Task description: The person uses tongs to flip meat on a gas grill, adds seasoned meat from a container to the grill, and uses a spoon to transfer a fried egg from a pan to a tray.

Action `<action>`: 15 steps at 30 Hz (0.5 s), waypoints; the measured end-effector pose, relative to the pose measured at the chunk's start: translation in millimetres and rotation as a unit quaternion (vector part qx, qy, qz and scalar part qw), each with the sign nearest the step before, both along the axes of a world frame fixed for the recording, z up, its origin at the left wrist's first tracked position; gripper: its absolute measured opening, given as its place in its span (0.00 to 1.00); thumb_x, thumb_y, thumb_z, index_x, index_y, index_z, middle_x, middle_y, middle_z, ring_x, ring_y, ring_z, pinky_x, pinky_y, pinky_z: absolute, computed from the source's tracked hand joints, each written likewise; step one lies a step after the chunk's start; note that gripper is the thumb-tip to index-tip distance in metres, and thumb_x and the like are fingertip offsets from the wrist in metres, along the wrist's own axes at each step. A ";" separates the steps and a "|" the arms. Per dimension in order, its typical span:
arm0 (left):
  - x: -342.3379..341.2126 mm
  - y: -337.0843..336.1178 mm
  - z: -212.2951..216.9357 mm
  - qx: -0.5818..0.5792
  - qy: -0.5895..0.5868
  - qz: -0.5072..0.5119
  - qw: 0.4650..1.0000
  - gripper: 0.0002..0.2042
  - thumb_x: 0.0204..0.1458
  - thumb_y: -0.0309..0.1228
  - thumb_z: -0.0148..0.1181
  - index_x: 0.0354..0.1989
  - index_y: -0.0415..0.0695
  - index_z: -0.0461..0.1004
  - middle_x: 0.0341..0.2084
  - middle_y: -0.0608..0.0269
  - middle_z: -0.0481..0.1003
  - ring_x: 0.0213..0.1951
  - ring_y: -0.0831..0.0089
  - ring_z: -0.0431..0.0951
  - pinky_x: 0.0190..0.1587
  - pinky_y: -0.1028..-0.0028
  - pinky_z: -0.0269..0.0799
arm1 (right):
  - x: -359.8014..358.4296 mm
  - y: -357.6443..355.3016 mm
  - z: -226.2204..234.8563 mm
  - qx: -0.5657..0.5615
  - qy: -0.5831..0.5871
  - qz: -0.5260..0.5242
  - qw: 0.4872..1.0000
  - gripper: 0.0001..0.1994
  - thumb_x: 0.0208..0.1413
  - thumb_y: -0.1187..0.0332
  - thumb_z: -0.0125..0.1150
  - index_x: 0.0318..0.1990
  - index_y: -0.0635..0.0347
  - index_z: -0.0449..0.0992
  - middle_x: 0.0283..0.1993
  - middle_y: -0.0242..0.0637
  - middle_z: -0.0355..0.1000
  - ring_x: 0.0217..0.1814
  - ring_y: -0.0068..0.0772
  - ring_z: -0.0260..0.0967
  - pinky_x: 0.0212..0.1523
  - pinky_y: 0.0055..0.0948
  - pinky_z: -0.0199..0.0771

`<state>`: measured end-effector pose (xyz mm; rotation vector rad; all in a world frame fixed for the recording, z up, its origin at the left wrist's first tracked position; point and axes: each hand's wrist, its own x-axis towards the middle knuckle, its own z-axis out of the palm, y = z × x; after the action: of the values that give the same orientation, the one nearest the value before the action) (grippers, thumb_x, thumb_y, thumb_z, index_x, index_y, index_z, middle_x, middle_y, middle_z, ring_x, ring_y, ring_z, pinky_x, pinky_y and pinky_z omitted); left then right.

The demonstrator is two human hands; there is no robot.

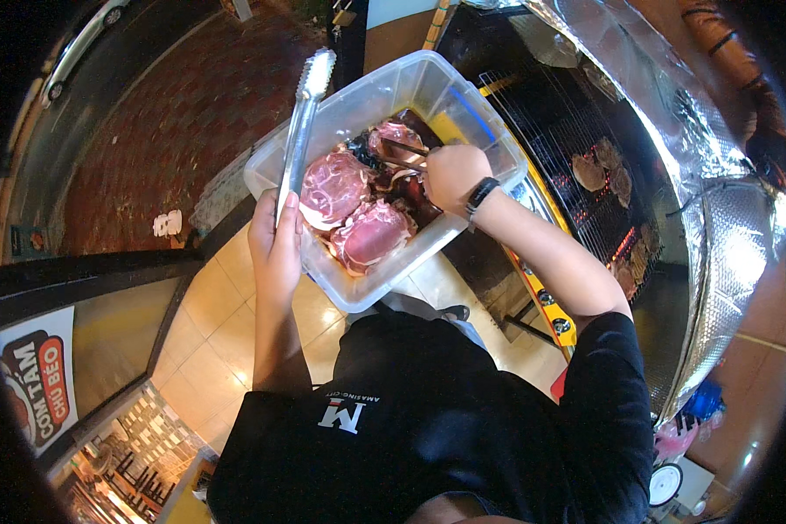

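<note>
My left hand grips the near left rim of a clear plastic tub and also holds metal tongs that point away along the tub's left side. Several slabs of raw pink meat in dark marinade lie in the tub. My right hand, with a black band at the wrist, reaches into the tub and holds thin chopsticks against a piece of meat at the far side.
A charcoal grill with a wire rack stands to the right, lined with foil, with several pieces of cooked meat on it. Beige floor tiles lie below. A brick pavement lies to the left.
</note>
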<state>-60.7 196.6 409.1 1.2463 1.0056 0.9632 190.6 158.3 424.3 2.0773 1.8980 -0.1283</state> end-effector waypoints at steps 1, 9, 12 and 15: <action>2.5 3.0 -1.1 0.001 0.017 -0.009 1.000 0.09 0.59 0.35 0.48 0.34 0.41 0.68 0.17 0.76 0.60 0.19 0.88 0.57 0.22 0.85 0.51 | 3.9 -1.3 -3.9 0.005 -0.007 0.011 1.000 0.08 0.45 0.66 0.54 0.27 0.55 0.80 0.30 0.40 0.77 0.34 0.38 0.76 0.34 0.34 0.75; 6.2 -2.9 15.8 0.067 0.263 -0.044 0.962 0.15 0.57 0.40 0.51 0.35 0.37 0.71 0.18 0.60 0.68 0.22 0.71 0.68 0.27 0.72 0.63 | 45.2 -43.5 21.2 0.100 0.062 -0.068 0.991 0.12 0.47 0.61 0.54 0.23 0.59 0.77 0.24 0.46 0.73 0.27 0.46 0.73 0.30 0.41 0.73; 12.6 -8.8 27.2 0.099 0.325 -0.065 0.938 0.16 0.55 0.41 0.51 0.36 0.37 0.71 0.20 0.51 0.71 0.24 0.59 0.72 0.29 0.67 0.65 | 60.5 -72.4 31.7 0.124 0.101 -0.096 0.983 0.16 0.48 0.56 0.55 0.22 0.61 0.76 0.22 0.48 0.72 0.27 0.50 0.72 0.30 0.43 0.73; 20.6 -8.5 26.0 0.147 0.375 -0.084 0.911 0.15 0.54 0.40 0.52 0.37 0.38 0.71 0.22 0.46 0.73 0.26 0.52 0.73 0.30 0.63 0.66 | 68.0 -99.0 33.2 0.168 0.160 -0.135 0.963 0.14 0.49 0.56 0.58 0.31 0.56 0.79 0.21 0.48 0.71 0.25 0.49 0.69 0.27 0.41 0.70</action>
<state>-40.1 188.1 435.0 2.0043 1.3336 0.4954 258.6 59.2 457.5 2.6845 1.9069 -0.2312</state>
